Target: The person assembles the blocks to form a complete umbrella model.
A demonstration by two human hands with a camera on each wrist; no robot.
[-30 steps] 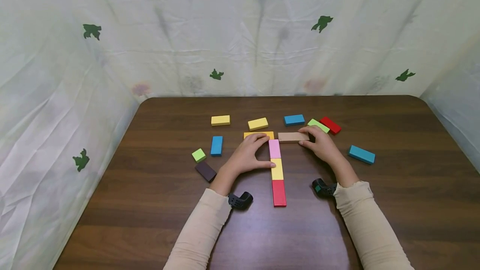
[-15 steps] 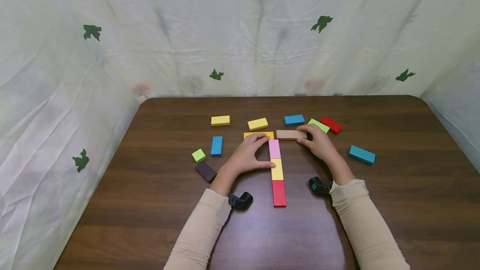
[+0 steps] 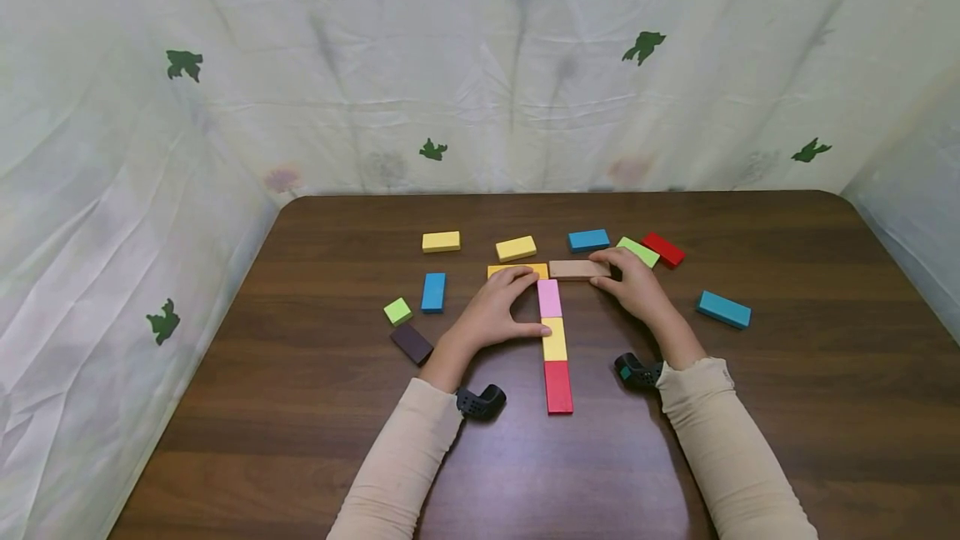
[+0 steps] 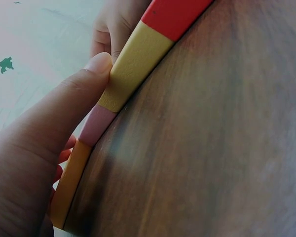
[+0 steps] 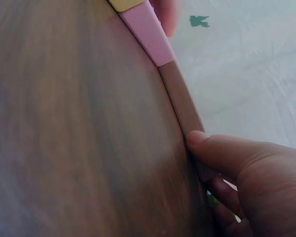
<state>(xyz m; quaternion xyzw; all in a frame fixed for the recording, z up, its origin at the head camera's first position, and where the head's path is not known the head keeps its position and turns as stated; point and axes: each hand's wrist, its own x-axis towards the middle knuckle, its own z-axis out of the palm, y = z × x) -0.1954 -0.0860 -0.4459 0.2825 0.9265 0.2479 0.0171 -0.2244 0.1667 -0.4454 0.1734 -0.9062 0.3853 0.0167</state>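
Note:
My right hand (image 3: 636,286) pinches the right end of a plain wooden block (image 3: 577,270) between thumb and fingers. The block lies flat, its left end against the orange block (image 3: 517,270) and the top of the pink block (image 3: 549,298). Below pink, a yellow block (image 3: 554,338) and a red block (image 3: 558,387) continue the line toward me. My left hand (image 3: 491,315) is spread beside this line. In the left wrist view its thumb (image 4: 84,81) touches the yellow block's side, and its fingertips lie along the orange block, partly hidden behind it.
Loose blocks lie around: two yellow ones (image 3: 441,242) and a blue one (image 3: 588,240) behind, green (image 3: 637,252) and red (image 3: 663,250) at back right, blue (image 3: 723,309) at right. Left are blue (image 3: 433,292), small green (image 3: 397,311) and dark (image 3: 412,343) blocks.
My right hand has slid the wooden block left and slightly away from me, closing the gap to the orange block. The left hand has stayed in place.

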